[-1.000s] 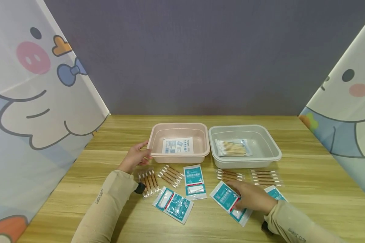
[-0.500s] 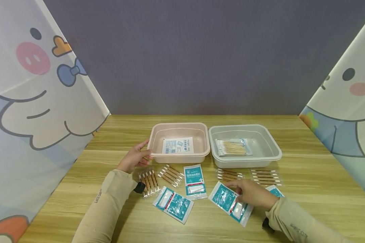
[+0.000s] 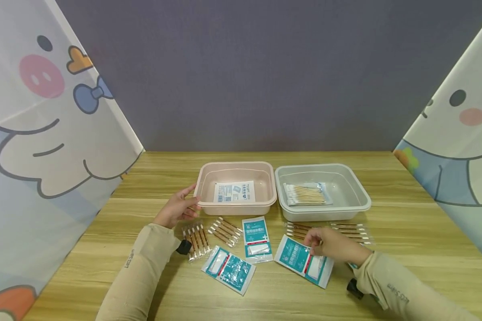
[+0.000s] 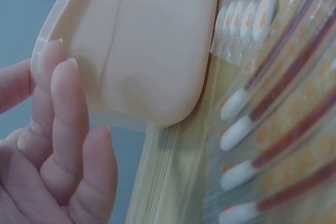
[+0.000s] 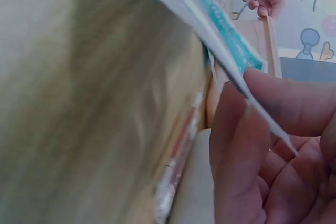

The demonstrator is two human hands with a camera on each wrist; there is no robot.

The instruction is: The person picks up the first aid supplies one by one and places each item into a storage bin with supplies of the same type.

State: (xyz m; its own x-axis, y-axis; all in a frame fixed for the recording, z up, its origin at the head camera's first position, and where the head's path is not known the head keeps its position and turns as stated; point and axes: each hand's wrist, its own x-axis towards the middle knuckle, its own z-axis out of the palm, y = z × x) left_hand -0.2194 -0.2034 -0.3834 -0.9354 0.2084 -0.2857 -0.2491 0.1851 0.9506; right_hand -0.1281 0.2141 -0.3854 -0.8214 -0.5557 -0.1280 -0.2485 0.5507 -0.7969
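My right hand point(image 3: 329, 244) pinches the upper right edge of a teal-and-white dressing packet point(image 3: 291, 254) between thumb and fingers. In the right wrist view the packet point(image 5: 223, 35) stands tilted, its edge in the grip. My left hand point(image 3: 178, 208) rests at the left front corner of the pink bin point(image 3: 234, 208), fingers loosely extended against its outer wall point(image 4: 157, 40) and rim. Inside that bin lies a white printed packet point(image 3: 234, 191). Just beside the left wrist is a clear pack of brown-stick swabs point(image 3: 197, 240).
A grey bin point(image 3: 355, 191) beside the pink one holds a pack of wooden cotton swabs point(image 3: 307, 195). Two dressing packets point(image 3: 257, 238) lie on the table near the middle. More swab packs point(image 3: 226, 232) lie in front of both bins. Another packet is mostly hidden under the right forearm.
The right hand has drawn the pinched packet up slightly and turned it, its lower corner swinging away from the near edge. The left hand has stayed at the pink bin.
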